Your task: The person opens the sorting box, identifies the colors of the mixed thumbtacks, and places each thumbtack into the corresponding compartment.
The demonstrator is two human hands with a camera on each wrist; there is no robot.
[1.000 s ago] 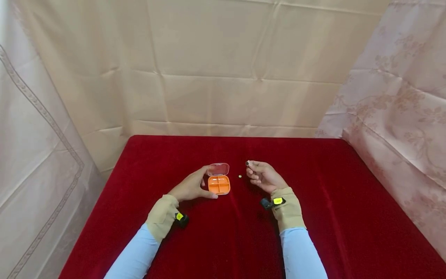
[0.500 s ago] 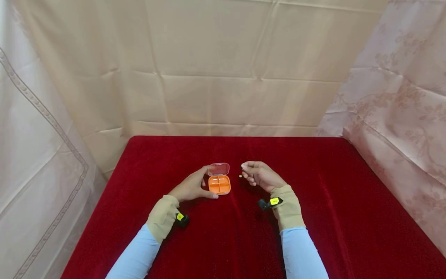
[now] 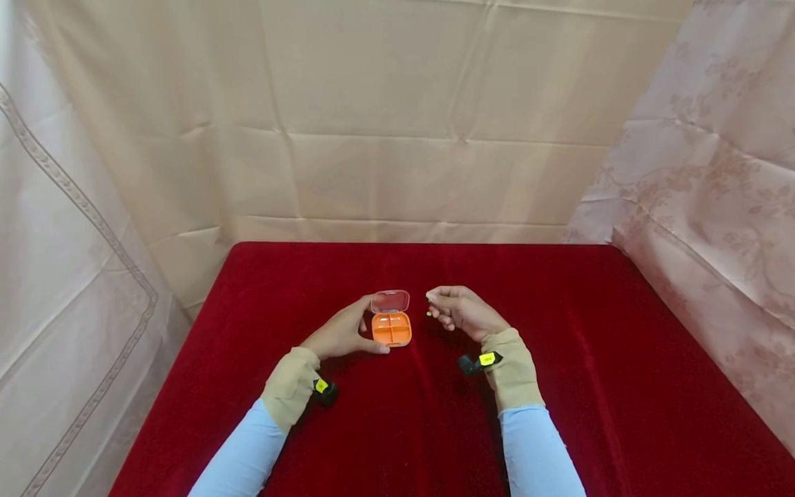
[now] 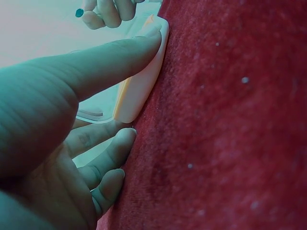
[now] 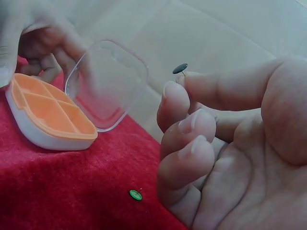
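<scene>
My left hand [image 3: 341, 333] holds a small pill box [image 5: 50, 115] on the table, its thumb along the front edge and fingers at the back. The box has an orange divided tray, a white base and a clear lid [image 5: 108, 86] standing raised. No contents show in its compartments. Just right of the box, my right hand [image 3: 468, 314] pinches a stud earring [image 5: 180, 69] between thumb and index finger. Its dark flat disc faces up, with a thin post below. On the cloth beneath lies a second stud earring [image 5: 135, 195], with a green face and pale rim.
A red velvety cloth [image 3: 559, 414] covers the table. Beige hanging fabric [image 3: 397, 138] stands behind it, with patterned pale drapes [image 3: 714, 172] on the right and another pale drape [image 3: 74, 276] on the left.
My right hand has moved a little left towards the pill box with the pinched stud earring, now above the one on the cloth. The left hand and box have stayed almost still.
</scene>
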